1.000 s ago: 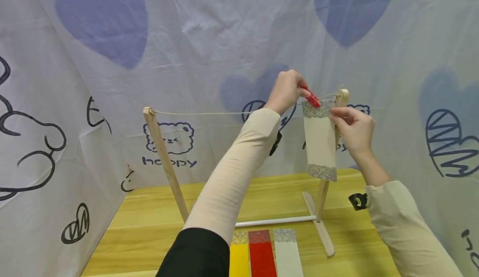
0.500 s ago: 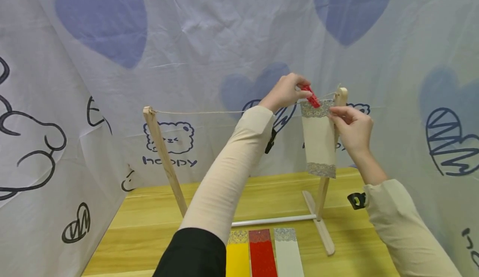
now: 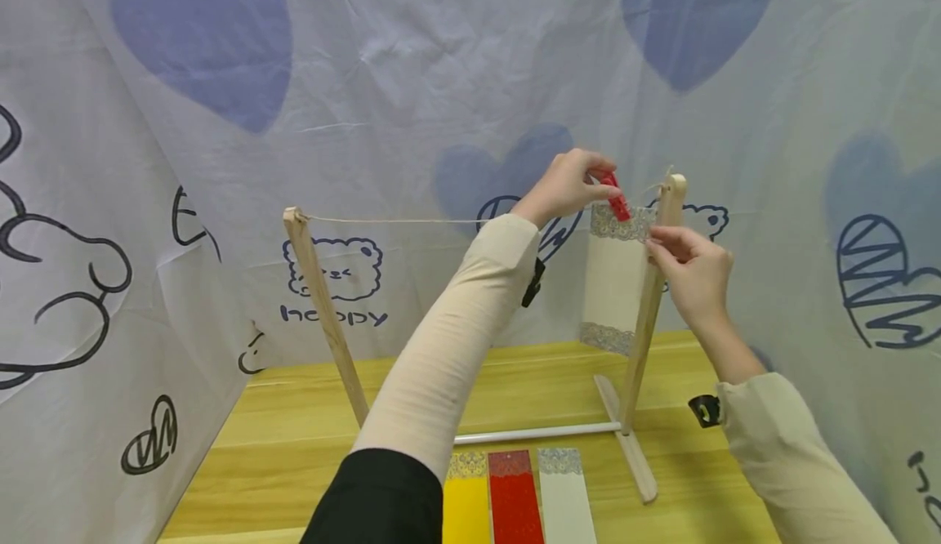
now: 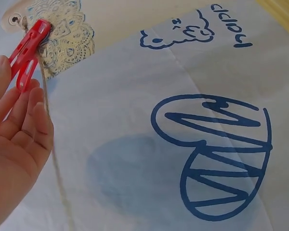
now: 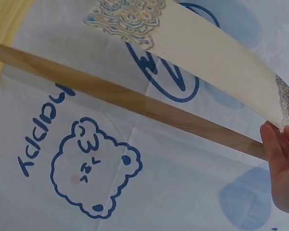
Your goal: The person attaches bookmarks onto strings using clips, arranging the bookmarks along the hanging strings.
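Observation:
A cream paper strip with grey lace-patterned ends hangs at the right part of the string. My left hand pinches a red plastic clothespin by its legs, its nose over the strip's top edge. In the left wrist view the clothespin overlaps the string and the lace pattern. My right hand pinches the strip's upper right corner between thumb and fingers, close in front of the right post. The right wrist view shows the strip running down at a slant, its lower end loose.
A wooden stand holds the string between a left post and a right post, with a white bar low between them. Yellow, red and white strips lie on the wooden table.
The strip has dropped a little and its lower end has swung left, now behind the right post. The clothespin has moved down with it and turned more upright. My right hand has lowered slightly.

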`<action>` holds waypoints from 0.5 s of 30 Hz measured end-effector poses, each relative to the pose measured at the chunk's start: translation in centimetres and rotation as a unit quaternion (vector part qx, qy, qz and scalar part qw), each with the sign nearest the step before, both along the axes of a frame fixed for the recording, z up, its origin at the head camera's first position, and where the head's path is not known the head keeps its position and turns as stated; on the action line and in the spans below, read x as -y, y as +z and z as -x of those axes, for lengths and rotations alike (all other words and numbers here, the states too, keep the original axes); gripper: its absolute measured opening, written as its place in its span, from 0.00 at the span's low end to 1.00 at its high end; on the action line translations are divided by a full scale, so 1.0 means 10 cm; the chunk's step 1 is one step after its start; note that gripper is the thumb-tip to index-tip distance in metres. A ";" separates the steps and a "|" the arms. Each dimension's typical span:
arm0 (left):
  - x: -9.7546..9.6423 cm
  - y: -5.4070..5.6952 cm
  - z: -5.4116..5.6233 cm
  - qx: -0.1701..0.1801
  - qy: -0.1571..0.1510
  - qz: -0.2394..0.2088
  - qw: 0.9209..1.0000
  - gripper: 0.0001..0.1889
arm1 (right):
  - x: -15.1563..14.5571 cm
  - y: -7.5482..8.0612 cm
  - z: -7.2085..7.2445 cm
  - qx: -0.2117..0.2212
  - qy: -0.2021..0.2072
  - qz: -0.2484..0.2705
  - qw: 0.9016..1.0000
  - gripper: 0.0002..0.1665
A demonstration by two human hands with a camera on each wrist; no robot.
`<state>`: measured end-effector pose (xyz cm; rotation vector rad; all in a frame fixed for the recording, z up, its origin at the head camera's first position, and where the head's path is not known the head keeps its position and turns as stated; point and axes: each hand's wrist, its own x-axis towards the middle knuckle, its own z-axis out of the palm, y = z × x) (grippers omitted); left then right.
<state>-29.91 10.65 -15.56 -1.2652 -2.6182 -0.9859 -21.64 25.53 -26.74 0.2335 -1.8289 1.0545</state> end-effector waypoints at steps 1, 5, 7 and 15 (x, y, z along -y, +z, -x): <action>0.01 -0.01 0.00 0.002 -0.002 -0.007 1.000 0.23 | 0.00 -0.01 0.00 -0.004 -0.006 -0.006 1.000 0.07; 0.03 -0.05 0.02 0.026 0.003 -0.031 0.999 0.24 | 0.00 -0.06 -0.01 -0.016 -0.030 -0.027 0.999 0.07; 0.04 -0.08 0.04 0.035 0.008 -0.037 0.999 0.24 | -0.01 -0.08 -0.01 -0.016 -0.037 -0.031 0.999 0.07; 0.10 -0.19 0.05 0.041 0.021 -0.095 0.994 0.21 | -0.01 -0.13 -0.02 -0.021 -0.064 -0.052 0.996 0.06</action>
